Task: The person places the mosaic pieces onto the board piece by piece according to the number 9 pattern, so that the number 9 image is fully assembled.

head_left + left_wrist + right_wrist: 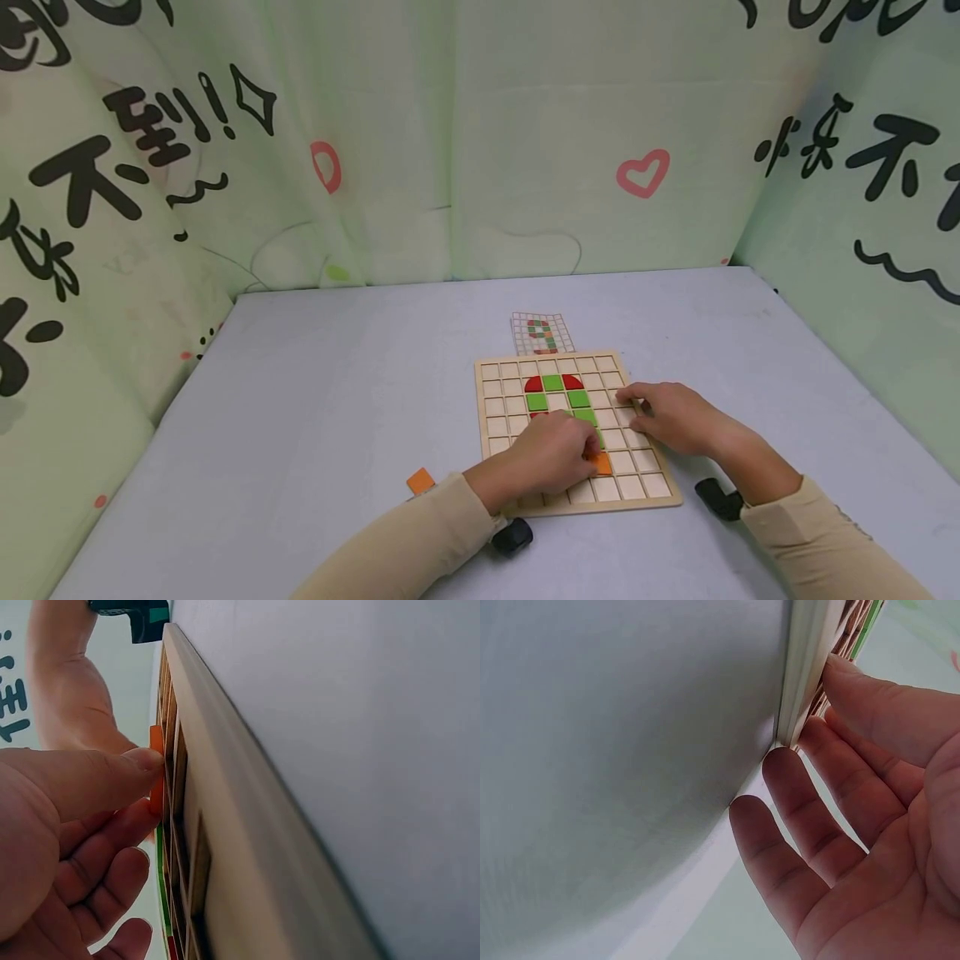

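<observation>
A wooden grid board (495, 364) lies flat on the table, its cells partly filled with red, green and orange tiles. My left hand (551, 454) reaches over the lower part of the board. Between its thumb and index finger it pinches an orange tile (156, 736), set at the grid surface below the green tiles (579, 399). Red quarter-round tiles (533, 384) sit in the upper cells; others are hidden under the left hand. At the board's right edge rests my right hand (678, 415), thumb (847, 675) on the frame and fingers fairly straight beside it.
Behind the board lies a printed pattern card (522, 336) with a small coloured grid. A loose orange tile (421, 481) is on the table left of the board, close to the left sleeve (442, 517). Printed curtains (525, 167) enclose the table (337, 400) at the back and sides.
</observation>
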A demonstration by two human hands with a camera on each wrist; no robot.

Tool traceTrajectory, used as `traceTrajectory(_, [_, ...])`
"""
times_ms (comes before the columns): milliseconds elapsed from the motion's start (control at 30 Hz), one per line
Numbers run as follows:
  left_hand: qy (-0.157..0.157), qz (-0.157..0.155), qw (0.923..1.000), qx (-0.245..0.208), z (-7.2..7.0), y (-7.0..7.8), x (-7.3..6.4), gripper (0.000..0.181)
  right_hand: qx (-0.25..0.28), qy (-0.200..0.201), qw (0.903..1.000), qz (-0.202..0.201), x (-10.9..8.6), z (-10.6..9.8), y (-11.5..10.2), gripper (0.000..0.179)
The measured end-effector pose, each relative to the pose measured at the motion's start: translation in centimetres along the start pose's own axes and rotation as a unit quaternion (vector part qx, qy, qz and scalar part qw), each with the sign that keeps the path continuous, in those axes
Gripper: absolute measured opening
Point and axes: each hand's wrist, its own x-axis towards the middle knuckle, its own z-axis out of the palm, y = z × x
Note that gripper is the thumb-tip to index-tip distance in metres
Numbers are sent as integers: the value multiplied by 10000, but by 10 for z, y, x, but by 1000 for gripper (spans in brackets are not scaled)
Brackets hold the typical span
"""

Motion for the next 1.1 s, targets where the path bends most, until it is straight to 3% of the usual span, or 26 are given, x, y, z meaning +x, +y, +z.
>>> traceTrajectory(233, [15,20,9999,154,0,1,1,8,-20,4,10000,-4,0,0,0,40])
traceTrajectory(900, [121,-125,9998,43,0,0,0,9,-30,22,10000,-81,0,0,2,40])
traceTrajectory(1100, [-26,-200,9996,-210,-1,-1,-1,7,0,13,10000,-19,0,0,1,39])
